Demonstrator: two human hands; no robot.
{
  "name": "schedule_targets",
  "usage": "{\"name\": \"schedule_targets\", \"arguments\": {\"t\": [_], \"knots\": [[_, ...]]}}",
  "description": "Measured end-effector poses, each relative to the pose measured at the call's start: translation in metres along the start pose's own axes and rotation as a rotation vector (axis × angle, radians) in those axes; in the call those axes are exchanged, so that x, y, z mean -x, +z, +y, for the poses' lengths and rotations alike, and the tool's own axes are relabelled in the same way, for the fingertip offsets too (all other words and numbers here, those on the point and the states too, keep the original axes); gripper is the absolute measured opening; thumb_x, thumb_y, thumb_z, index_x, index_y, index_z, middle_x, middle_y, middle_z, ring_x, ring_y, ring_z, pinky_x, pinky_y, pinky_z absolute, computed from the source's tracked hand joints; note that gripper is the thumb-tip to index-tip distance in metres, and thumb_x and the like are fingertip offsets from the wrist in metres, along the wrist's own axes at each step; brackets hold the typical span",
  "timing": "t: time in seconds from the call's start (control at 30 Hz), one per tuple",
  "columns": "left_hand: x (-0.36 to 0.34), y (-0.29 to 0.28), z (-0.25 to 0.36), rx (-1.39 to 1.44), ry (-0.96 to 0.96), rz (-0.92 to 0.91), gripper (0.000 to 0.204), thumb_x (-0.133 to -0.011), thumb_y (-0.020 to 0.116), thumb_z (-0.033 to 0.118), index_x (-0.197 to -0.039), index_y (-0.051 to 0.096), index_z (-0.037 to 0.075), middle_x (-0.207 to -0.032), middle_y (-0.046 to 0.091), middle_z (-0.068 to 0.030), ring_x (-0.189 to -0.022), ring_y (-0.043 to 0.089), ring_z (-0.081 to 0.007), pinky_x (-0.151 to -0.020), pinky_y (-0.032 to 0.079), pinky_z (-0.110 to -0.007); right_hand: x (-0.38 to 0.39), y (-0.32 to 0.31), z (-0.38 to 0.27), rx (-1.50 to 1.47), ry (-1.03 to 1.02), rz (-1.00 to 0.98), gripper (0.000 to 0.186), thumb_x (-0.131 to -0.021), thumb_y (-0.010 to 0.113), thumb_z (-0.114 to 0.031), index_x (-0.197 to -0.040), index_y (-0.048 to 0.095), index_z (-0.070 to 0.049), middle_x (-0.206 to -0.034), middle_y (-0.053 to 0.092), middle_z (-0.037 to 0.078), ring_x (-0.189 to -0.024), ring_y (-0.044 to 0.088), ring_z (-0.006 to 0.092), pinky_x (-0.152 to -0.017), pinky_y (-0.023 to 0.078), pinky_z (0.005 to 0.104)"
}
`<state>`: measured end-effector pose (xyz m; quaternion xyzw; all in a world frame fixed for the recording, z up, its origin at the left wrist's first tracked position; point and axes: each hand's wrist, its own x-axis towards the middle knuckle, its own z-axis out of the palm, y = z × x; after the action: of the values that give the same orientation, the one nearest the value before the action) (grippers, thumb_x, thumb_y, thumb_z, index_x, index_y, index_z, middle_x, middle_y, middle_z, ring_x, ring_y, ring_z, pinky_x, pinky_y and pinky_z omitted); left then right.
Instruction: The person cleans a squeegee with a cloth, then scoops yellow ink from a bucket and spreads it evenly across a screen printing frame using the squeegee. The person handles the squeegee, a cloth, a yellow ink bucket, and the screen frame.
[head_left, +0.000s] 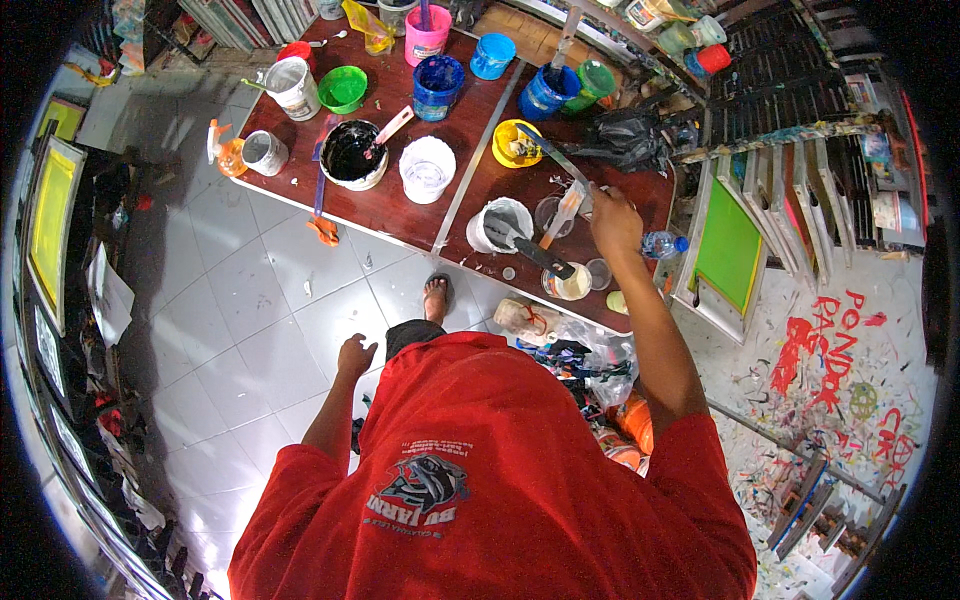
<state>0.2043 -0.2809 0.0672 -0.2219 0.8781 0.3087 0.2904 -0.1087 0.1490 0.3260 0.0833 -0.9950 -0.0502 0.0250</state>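
Observation:
My right hand (pixel 615 222) reaches over the right part of the dark red table, its fingers closed around the end of a grey-blue stirring stick (pixel 562 160). The stick's far end lies over a yellow tub (pixel 515 146) with yellow paint inside. Beside my fingers is a spatula with a pale blade (pixel 568 208) and an orange handle. A white tub of grey paint (pixel 497 226) stands nearer, with a black-handled tool (pixel 543 257) leaning out over a small cream-filled cup (pixel 571 283). My left hand (pixel 357 355) hangs beside my body above the floor, empty, fingers loosely apart.
On the table (pixel 300 190) stand a tub of black paint (pixel 352 155), a white tub (pixel 427 169), blue buckets (pixel 438 87) and an orange spray bottle (pixel 228 150). A water bottle (pixel 663 244) is by my right wrist. Framed screens (pixel 735 240) lean at right.

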Motion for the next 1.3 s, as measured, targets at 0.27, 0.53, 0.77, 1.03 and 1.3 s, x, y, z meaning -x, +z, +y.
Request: {"name": "schedule_targets", "arguments": {"t": [0.27, 0.53, 0.77, 1.03, 1.3], "knots": [[-0.004, -0.002, 0.005, 0.006, 0.011, 0.002, 0.048, -0.076, 0.07, 0.036, -0.106, 0.059, -0.001, -0.097, 0.066, -0.0228, -0.092, 0.064, -0.0341, -0.082, 0.051, -0.041, 0.009, -0.023, -0.002, -0.077, -0.004, 0.085, 0.03, -0.083, 0.052, -0.015, -0.112, 0.063, -0.015, -0.097, 0.062, 0.013, -0.083, 0.063, 0.032, -0.065, 0.054, 0.0427], [-0.006, -0.007, 0.006, -0.014, 0.051, -0.001, 0.048, -0.076, 0.07, 0.036, -0.105, 0.06, -0.001, -0.094, 0.066, -0.0233, -0.092, 0.063, -0.035, -0.081, 0.05, -0.041, 0.013, 0.015, 0.001, -0.071, 0.036, 0.017, 0.031, -0.082, 0.055, -0.012, -0.11, 0.065, -0.015, -0.098, 0.063, 0.011, -0.083, 0.063, 0.0324, -0.069, 0.052, 0.0418], [-0.003, -0.006, -0.009, -0.034, 0.02, -0.01, 0.048, -0.077, 0.069, 0.036, -0.106, 0.059, -0.001, -0.095, 0.066, -0.0227, -0.093, 0.063, -0.0346, -0.082, 0.05, -0.042, 0.017, 0.012, 0.004, -0.019, 0.045, -0.054, 0.03, -0.081, 0.054, -0.011, -0.108, 0.066, -0.014, -0.094, 0.063, 0.013, -0.08, 0.064, 0.0322, -0.065, 0.053, 0.0429], [-0.007, -0.005, -0.005, -0.06, 0.047, -0.006, 0.049, -0.077, 0.069, 0.037, -0.106, 0.059, -0.002, -0.095, 0.066, -0.022, -0.092, 0.063, -0.0343, -0.082, 0.05, -0.041, 0.03, -0.001, 0.014, -0.037, 0.002, 0.004, 0.029, -0.08, 0.055, -0.012, -0.107, 0.066, -0.014, -0.088, 0.062, 0.015, -0.075, 0.063, 0.0348, -0.064, 0.052, 0.0445], [-0.011, -0.003, 0.005, -0.056, 0.079, -0.012, 0.049, -0.077, 0.069, 0.037, -0.107, 0.058, -0.001, -0.092, 0.066, -0.0211, -0.092, 0.063, -0.034, -0.081, 0.05, -0.041, 0.048, -0.017, 0.021, -0.078, 0.058, -0.074, 0.028, -0.082, 0.057, -0.013, -0.108, 0.066, -0.013, -0.1, 0.064, 0.014, -0.082, 0.064, 0.0338, -0.068, 0.052, 0.0444]]}}
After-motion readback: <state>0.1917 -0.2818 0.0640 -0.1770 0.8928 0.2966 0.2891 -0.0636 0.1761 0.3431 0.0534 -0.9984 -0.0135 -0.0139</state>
